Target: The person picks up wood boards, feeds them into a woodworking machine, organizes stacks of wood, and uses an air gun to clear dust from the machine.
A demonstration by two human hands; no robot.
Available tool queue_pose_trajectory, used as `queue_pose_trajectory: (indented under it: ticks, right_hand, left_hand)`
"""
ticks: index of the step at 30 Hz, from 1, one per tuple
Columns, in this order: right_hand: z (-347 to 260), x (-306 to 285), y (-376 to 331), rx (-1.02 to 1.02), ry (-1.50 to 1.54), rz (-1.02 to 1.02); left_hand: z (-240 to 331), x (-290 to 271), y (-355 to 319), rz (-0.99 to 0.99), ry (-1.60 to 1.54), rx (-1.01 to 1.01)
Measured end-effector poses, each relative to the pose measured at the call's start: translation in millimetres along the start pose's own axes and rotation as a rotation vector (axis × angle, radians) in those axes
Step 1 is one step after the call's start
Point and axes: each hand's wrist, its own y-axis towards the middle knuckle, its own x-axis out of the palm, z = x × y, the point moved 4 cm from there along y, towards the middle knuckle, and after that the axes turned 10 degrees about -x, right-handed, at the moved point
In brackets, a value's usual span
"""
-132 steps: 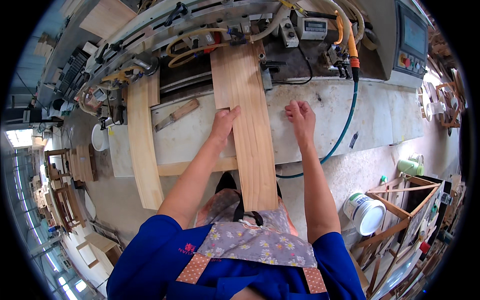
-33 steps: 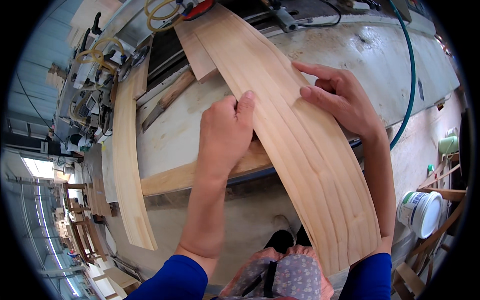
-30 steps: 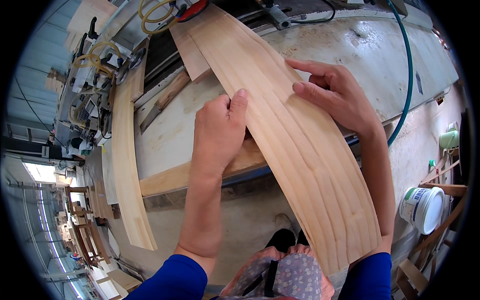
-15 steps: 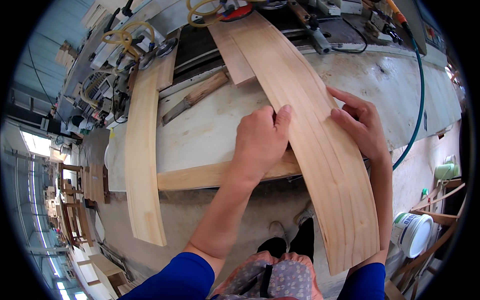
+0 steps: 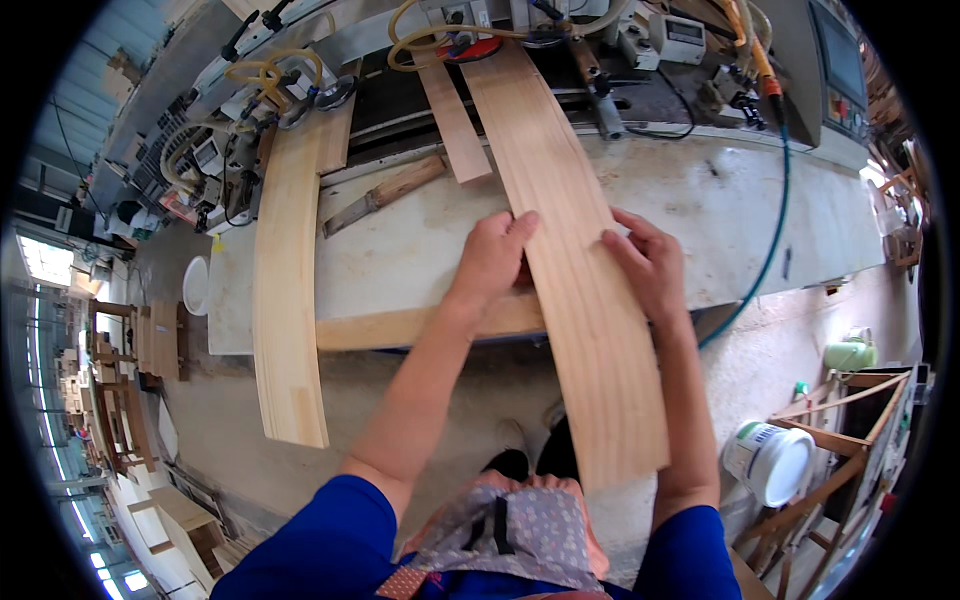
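Observation:
A long pale wooden board [image 5: 592,300] runs from under the clamping machine [image 5: 470,45] over the near bench edge toward me. My left hand [image 5: 494,256] grips its left edge, thumb on top and fingers curled beneath, partly hidden. On the opposite edge, my right hand [image 5: 648,262] holds the board between thumb and fingers. Just left of its far part lies a short narrow board [image 5: 458,125], with a gap between them. A wooden-handled chisel [image 5: 385,195] rests on the bench near my left hand.
Another long board [image 5: 286,290] juts past the bench edge at left. A wooden strip [image 5: 420,325] lines the front of the pale bench top [image 5: 740,215]. At right, a teal hose [image 5: 783,220] hangs down, and a white bucket [image 5: 770,462] stands beside a wooden frame [image 5: 850,450].
The long board has shifted away from me with both hands on it. It overlapped the short board before; now a gap separates them. My view has also turned a little.

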Motion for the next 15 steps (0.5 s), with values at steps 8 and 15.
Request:
queue_pose_trajectory:
  ticks: [8,15]
  right_hand:
    - [10,1,6,0.134,-0.014,-0.044]
    - [5,-4,-6,0.227,-0.060,-0.116]
  left_hand:
    - [15,18,32,-0.043,-0.088,-0.099]
    - [22,19,47,-0.017,0.021,-0.180]
